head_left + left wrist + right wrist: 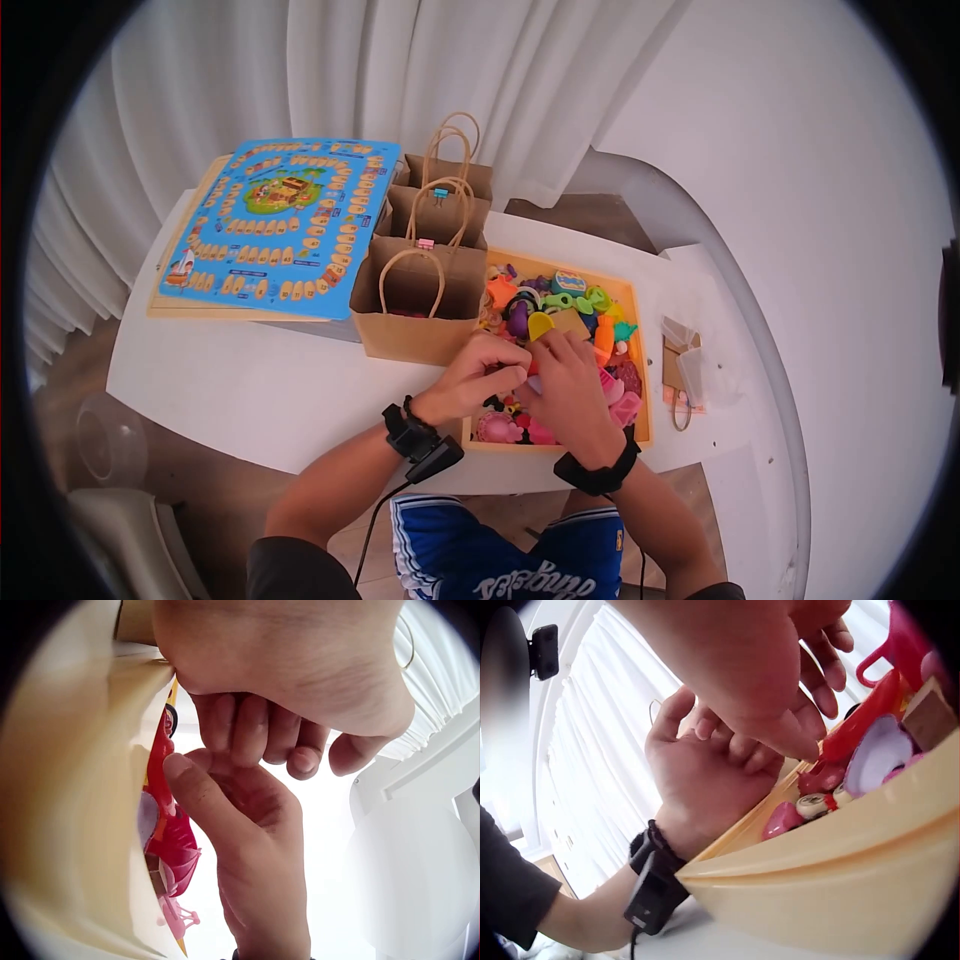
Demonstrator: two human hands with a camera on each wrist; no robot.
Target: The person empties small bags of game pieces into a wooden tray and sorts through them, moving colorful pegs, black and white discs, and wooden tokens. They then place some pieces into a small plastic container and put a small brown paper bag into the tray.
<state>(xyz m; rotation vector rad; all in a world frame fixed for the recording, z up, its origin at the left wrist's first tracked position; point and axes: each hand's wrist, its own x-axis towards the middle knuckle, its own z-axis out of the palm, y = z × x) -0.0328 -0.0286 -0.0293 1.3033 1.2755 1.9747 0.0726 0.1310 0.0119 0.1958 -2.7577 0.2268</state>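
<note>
The left hand (pixel 475 378) hangs over the left side of the wooden tray (pixel 644 400), its fingers curled inward and seemingly around nothing, though overlap partly hides them. Close on its right, the right hand (pixel 572 388) is over the tray, fingers relaxed and slightly bent, thumb apart, no object visible in its grasp. Below and around the hands lie mixed toys; a yellow oval piece (pixel 541 323) sits just beyond the right hand, and a lavender bowl-shaped toy (pixel 877 756) lies near a brown block (pixel 931 716). Left of the tray stand 3 brown paper bags (pixel 418 338) in 1 row, beside a blue board game (pixel 215 225).
</note>
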